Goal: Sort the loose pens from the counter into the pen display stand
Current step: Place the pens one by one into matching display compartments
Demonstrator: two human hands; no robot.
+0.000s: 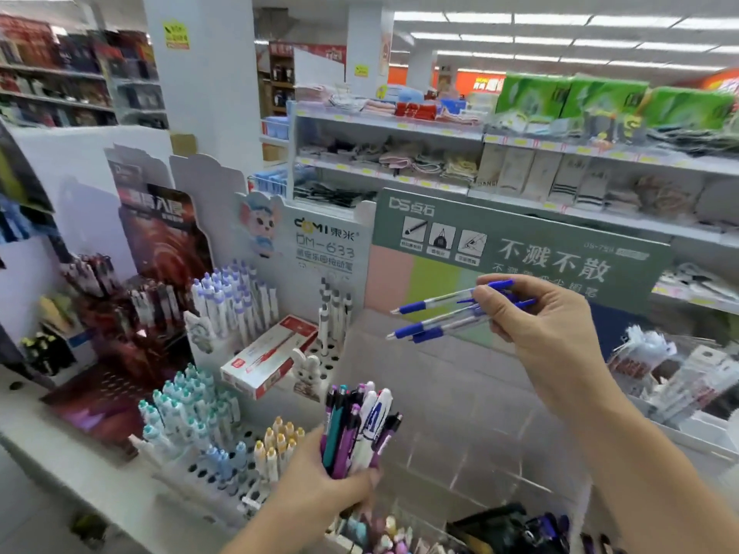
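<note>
Hands apart: right hand (548, 325) pinches three blue pens (440, 313) raised before the green display stand (520, 249); left hand (320, 477) grips a bundle of mixed pens (356, 425) upright beside the white perforated stand (224, 469)
</note>
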